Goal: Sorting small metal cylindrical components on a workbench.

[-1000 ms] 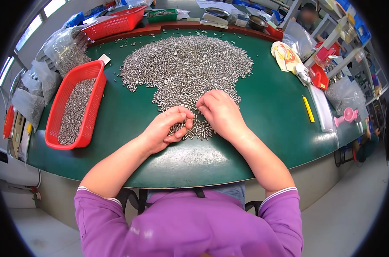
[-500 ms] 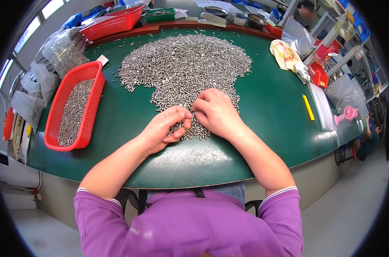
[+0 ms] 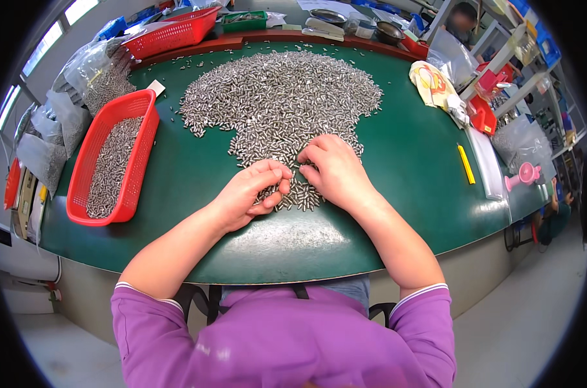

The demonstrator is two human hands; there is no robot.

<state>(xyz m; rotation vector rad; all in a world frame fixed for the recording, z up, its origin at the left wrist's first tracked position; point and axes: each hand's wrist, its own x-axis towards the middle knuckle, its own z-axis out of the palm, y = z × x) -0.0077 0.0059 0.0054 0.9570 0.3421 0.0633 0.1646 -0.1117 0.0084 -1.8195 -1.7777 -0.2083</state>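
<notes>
A broad heap of small silvery metal pins (image 3: 280, 97) covers the middle of the green tabletop (image 3: 410, 187) and narrows toward me. At its near end my left hand (image 3: 238, 197) is curled into a cup, with several pins showing in the palm and thumb and forefinger close together. My right hand (image 3: 340, 171) bends over the pins just to the right, its fingers curled down among them. Whatever lies between those fingertips is too small to make out. To the left, a red plastic basket (image 3: 138, 161) holds more of the same pins.
Clear plastic bags of pins (image 3: 44, 155) line the left edge. A yellow cutter-like tool (image 3: 466, 164), a yellow patterned cloth (image 3: 430, 84) and a pink small fan-shaped thing (image 3: 525, 173) are at the right. Behind the heap, a red wooden ledge (image 3: 196, 48) borders trays and bowls. A person sits at the far right.
My right hand has shifted slightly to the right, away from the left hand, with a wider gap between them. The left hand stays almost in place.
</notes>
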